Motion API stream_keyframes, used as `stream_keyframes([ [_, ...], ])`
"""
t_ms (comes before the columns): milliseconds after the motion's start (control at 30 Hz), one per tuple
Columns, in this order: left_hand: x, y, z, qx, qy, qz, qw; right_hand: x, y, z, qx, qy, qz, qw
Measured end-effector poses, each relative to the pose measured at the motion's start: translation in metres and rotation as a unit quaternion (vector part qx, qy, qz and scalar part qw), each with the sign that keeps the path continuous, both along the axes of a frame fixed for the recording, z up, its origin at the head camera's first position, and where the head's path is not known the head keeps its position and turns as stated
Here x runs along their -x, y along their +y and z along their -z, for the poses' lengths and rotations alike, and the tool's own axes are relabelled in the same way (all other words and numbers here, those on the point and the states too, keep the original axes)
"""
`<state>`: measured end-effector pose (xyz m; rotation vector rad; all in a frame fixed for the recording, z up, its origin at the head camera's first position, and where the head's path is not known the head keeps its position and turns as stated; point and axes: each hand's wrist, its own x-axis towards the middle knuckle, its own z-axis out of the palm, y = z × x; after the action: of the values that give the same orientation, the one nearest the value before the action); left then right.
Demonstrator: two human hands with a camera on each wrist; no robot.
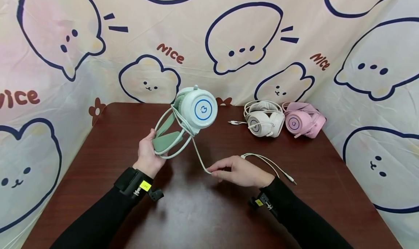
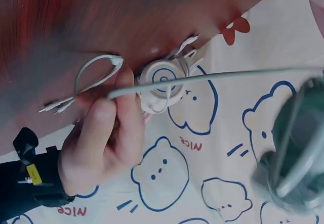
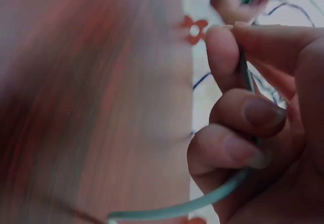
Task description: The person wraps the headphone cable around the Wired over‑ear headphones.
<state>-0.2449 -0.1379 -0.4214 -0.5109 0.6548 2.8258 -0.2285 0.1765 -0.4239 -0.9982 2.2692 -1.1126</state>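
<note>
Left hand (image 1: 148, 155) gripping mint headset (image 1: 186, 120) by its headband; right hand (image 1: 240, 171), at 3 o'clock, pinching its cable (image 1: 199, 155). Best kept lightly taut, unkinked.

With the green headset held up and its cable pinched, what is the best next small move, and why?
Probably the right hand should carry the cable up toward the green headset and begin a loop. The left hand grips the headband above the table, the cable hangs slack between both hands, and its plug end trails loose behind the right wrist.
</note>
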Motion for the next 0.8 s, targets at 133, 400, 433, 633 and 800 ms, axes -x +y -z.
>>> stream_keyframes([
  [133,0.0,0.0,0.001,0.05,-0.036,-0.009,0.998,-0.01,-0.009,-0.009,0.029,0.002,-0.019,0.999],
  [400,0.001,0.003,0.008,0.129,-0.046,-0.029,0.9901,-0.018,-0.01,-0.02,0.064,-0.038,0.041,0.996],
  [433,0.001,0.003,0.009,0.145,-0.044,-0.029,0.988,-0.018,-0.01,-0.021,0.069,-0.052,0.05,0.995],
  [633,-0.001,0.004,0.011,0.22,-0.042,-0.033,0.9741,-0.016,-0.004,-0.032,0.097,-0.092,0.081,0.988],
  [800,0.0,0.005,0.007,0.261,-0.033,-0.048,0.9635,-0.012,0.006,-0.037,0.119,-0.066,0.092,0.986],
])
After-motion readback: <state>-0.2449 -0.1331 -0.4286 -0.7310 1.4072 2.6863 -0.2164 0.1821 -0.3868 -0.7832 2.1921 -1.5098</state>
